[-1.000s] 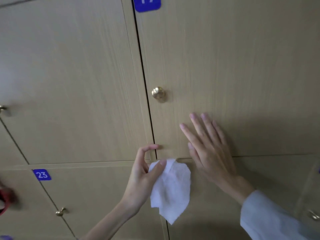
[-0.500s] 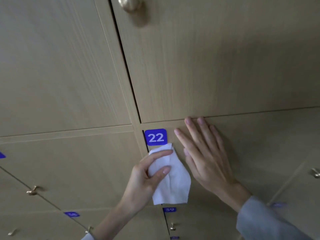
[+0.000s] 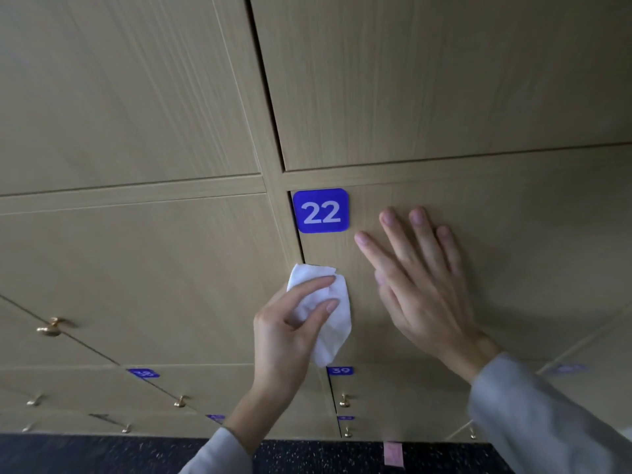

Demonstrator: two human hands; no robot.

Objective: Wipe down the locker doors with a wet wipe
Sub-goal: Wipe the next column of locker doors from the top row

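At about 8 o'clock from your left hand a brass knob (image 3: pixel 50 327) sticks out of a neighbouring locker door, well apart from anything you are touching.

Your left hand (image 3: pixel 290 331) comes up from the bottom edge in a grey sleeve (image 3: pixel 219 455). Its grip is partly closed: the fingers (image 3: pixel 316 285) curl over the front of the white wet wipe (image 3: pixel 333 323) and pinch it. The wipe is bunched, with its upper corner at 12 o'clock from your knuckles and its loose lower end hanging at 5 o'clock. It lies against locker door 22 (image 3: pixel 513 268), right at the door's left edge beside the dark vertical gap. Whether it is pressed firmly to the wood cannot be told.

The blue number plate 22 (image 3: pixel 321 211) sits at 12 o'clock from the wipe, near it but apart.

Your right hand (image 3: pixel 424 285) lies at 3 o'clock from the wipe, just beside it without touching it. Its grip is spread flat: the fingers are straight, slightly fanned, and rest on the face of door 22, holding nothing. The fingertips point toward 11 o'clock, and the index tip comes near the plate's lower right corner.

Below, at 6 o'clock from the wipe, a smaller blue plate 39 (image 3: pixel 340 370) marks the next door down.
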